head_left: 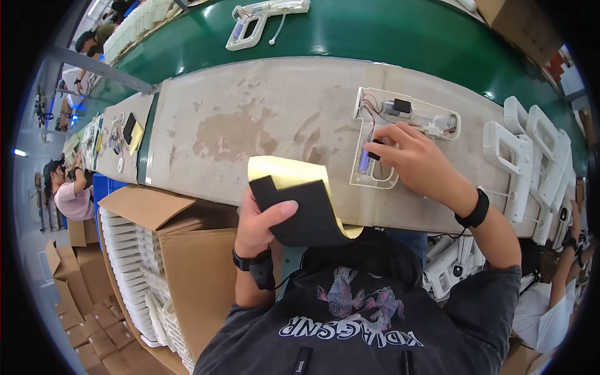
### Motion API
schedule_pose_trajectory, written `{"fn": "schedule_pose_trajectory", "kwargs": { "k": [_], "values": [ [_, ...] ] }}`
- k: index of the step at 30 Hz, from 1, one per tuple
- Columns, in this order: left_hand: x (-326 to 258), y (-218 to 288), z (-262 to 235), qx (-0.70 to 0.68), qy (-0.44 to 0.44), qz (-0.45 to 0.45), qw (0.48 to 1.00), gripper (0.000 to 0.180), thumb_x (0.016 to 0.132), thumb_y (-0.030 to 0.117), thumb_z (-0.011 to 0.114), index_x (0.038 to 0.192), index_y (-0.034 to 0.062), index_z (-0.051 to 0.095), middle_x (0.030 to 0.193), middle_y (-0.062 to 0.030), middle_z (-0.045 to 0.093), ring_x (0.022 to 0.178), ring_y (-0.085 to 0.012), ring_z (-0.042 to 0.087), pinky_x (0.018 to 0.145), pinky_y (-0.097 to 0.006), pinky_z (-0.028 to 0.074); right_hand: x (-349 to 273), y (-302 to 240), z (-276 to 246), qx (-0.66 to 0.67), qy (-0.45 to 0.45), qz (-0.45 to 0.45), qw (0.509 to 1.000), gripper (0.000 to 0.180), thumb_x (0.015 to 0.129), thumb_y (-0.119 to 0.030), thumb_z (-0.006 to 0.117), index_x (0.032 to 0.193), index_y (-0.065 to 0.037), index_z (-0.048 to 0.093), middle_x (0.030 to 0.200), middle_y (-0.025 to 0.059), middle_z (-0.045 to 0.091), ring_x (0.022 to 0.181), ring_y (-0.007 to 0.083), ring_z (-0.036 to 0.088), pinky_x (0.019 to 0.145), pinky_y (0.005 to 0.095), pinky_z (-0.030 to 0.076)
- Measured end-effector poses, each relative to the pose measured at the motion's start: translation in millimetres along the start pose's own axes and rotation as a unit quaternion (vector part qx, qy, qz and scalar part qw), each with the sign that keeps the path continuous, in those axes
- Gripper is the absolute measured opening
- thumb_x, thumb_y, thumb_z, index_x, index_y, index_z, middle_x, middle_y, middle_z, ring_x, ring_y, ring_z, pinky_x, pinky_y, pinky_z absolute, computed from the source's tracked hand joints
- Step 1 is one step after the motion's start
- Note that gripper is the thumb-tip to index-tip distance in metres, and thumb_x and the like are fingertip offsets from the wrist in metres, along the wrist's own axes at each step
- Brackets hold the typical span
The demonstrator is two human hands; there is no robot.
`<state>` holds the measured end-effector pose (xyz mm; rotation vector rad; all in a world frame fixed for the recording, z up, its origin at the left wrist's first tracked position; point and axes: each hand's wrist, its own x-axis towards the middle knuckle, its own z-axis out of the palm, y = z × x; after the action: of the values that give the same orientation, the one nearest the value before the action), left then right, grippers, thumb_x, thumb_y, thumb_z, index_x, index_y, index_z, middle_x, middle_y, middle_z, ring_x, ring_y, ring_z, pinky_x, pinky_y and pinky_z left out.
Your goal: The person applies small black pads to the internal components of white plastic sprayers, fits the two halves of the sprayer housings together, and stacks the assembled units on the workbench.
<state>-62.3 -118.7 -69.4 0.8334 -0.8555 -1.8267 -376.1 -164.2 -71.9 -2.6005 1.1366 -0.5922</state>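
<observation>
the left hand grips a black foam sheet with its yellow backing peeled up, at the near edge of the bench. the right hand presses a small black pad with its fingertips into the handle of an open white shell lying on the bench. more white shells stand stacked just right of it.

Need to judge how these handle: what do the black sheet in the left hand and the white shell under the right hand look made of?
Black sheet: likely matte foam; it curls, with yellowish backing paper. White shell: rigid, smooth moulded plastic, apparently.
</observation>
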Motion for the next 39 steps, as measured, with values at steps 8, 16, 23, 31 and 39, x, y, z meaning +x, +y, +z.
{"fn": "schedule_pose_trajectory", "kwargs": {
  "k": [8, 16, 23, 31, 39],
  "values": [
    [1.4, 3.9, -9.3, 0.027, 0.023, 0.018, 0.999, 0.041, 0.083, 0.001, 0.069, 0.123, -0.0046, 0.060, 0.111, -0.0118, 0.069, 0.098, -0.0183, 0.067, 0.086, -0.031, 0.054, 9.1, -4.1, 9.1, 0.007, -0.046, -0.027, 0.999, 0.046, 0.072, 0.007, 0.064, 0.116, -0.005, 0.066, 0.114, 0.0072, 0.057, 0.106, 0.0279, 0.054, 0.094, 0.0388, 0.048],
    [8.7, 4.3, -5.1, 0.026, 0.030, 0.008, 0.999, 0.040, 0.084, 0.000, 0.068, 0.123, -0.0053, 0.060, 0.109, -0.0117, 0.069, 0.097, -0.0184, 0.067, 0.085, -0.031, 0.054, 8.7, -9.4, -0.5, 0.037, -0.049, 0.006, 0.998, 0.051, 0.072, 0.009, 0.062, 0.121, -0.006, 0.066, 0.115, 0.0083, 0.057, 0.105, 0.0285, 0.054, 0.094, 0.0373, 0.048],
    [41.9, 67.0, 25.3, 0.103, 0.107, 0.131, 0.980, 0.045, 0.085, 0.008, 0.069, 0.127, -0.0041, 0.056, 0.114, -0.0143, 0.067, 0.098, -0.0204, 0.068, 0.088, -0.032, 0.055, -16.2, -6.1, -47.7, 0.081, 0.027, 0.097, 0.992, 0.051, 0.079, 0.017, 0.050, 0.122, -0.006, 0.065, 0.116, 0.0112, 0.058, 0.105, 0.0305, 0.058, 0.090, 0.0354, 0.049],
    [173.9, 78.9, -77.7, 0.687, 0.209, 0.138, 0.682, 0.087, 0.084, 0.060, 0.071, 0.137, -0.0060, 0.049, 0.126, -0.0254, 0.063, 0.108, -0.0291, 0.066, 0.092, -0.037, 0.052, -67.2, -11.3, -80.9, 0.092, 0.050, 0.198, 0.975, 0.030, 0.091, 0.010, 0.052, 0.116, -0.001, 0.065, 0.112, 0.0137, 0.061, 0.102, 0.0303, 0.060, 0.090, 0.0320, 0.047],
    [133.0, 187.2, -62.0, 0.801, 0.175, 0.149, 0.553, 0.055, 0.088, 0.049, 0.069, 0.108, -0.0016, 0.070, 0.099, -0.0182, 0.073, 0.089, -0.0275, 0.070, 0.080, -0.040, 0.055, -78.6, -3.3, -61.4, 0.115, -0.007, 0.203, 0.972, 0.027, 0.092, 0.007, 0.053, 0.116, 0.000, 0.064, 0.112, 0.0132, 0.061, 0.103, 0.0296, 0.060, 0.092, 0.0318, 0.046]
  ]
}}
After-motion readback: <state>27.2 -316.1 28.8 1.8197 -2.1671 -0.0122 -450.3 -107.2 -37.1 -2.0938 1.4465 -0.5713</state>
